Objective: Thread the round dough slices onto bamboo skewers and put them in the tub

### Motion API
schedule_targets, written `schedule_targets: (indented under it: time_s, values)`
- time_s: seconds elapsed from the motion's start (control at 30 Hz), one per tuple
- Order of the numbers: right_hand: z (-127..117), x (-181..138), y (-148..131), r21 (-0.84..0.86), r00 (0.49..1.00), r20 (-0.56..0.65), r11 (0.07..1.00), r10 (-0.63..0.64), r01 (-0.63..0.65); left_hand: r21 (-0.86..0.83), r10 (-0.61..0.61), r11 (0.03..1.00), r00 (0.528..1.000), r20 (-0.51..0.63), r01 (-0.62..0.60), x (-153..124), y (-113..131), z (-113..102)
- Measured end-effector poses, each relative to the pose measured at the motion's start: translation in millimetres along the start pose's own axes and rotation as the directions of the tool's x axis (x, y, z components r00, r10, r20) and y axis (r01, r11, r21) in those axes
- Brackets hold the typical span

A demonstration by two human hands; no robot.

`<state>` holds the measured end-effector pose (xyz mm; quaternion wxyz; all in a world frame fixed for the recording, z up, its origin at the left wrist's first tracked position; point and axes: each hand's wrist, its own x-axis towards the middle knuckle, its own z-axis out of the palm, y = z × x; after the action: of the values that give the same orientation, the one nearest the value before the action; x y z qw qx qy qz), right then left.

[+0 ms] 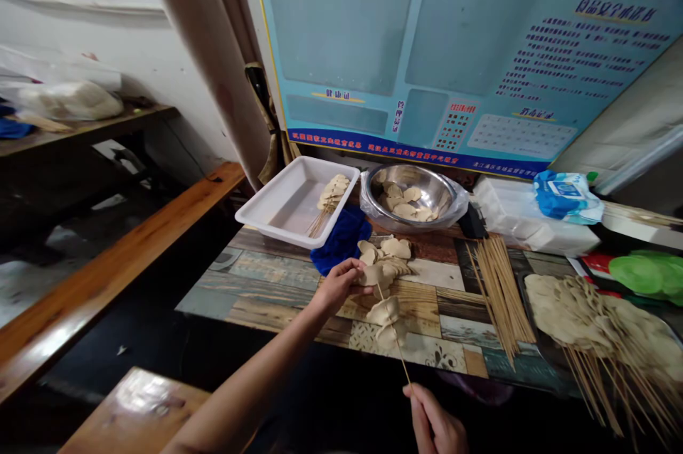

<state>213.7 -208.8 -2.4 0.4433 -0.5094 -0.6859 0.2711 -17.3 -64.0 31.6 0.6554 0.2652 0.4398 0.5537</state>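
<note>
My left hand (pixel 341 283) is closed in a pinch on a pale slice from the small heap of slices (pixel 385 259) on the table. My right hand (pixel 435 422), low at the frame's bottom, grips the near end of a bamboo skewer (pixel 393 337). The skewer runs up toward the heap, and two or three pale slices (pixel 387 319) are threaded on it.
A white tray (pixel 277 205) holds finished skewers beside a blue cloth (pixel 341 240). A steel bowl (pixel 413 198) holds more slices. Loose bamboo sticks (pixel 499 290) lie to the right, then a pile of finished skewers (pixel 602 329). A wooden bench (pixel 107 262) runs at left.
</note>
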Motion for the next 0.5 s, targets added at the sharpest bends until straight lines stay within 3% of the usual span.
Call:
schedule_targets:
  time_s: [0.13,0.3,0.5]
  values:
    - [3.8,1.1,-0.6,-0.009,1.000,0.020,1.000,-0.010,0.010,-0.021,-0.020,1.000,0.999,0.042,0.021,-2.9,6.5,0.5]
    - [4.0,3.4,0.1,-0.026,0.998,0.056,0.999,-0.030,0.031,0.003,0.037,0.999,0.997,0.063,-0.037,-7.0,9.7,-2.3]
    - [1.6,4.4,3.2,-0.070,0.991,0.105,0.994,-0.082,0.090,0.256,0.140,0.952,0.984,0.112,-0.165,-12.1,8.7,1.0]
